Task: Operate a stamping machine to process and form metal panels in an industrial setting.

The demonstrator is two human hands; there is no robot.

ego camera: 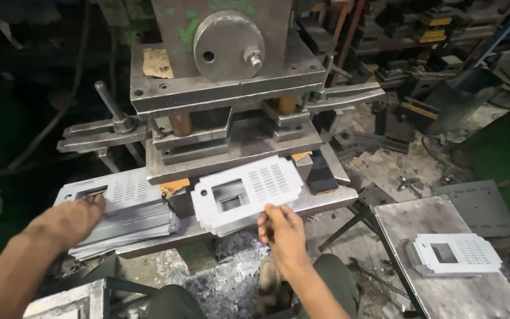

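sheet coming off the press

right hand had a pinch grip on the near edge of a punched metal plate, half out of the press and resting on its bed. left hand lay flat and unclenched on the stack of plates at the left, holding nothing. looked like the swap step, one plate leaving the die. next move probably needs it lifted clear. a small pile sat on the worktop at the right.
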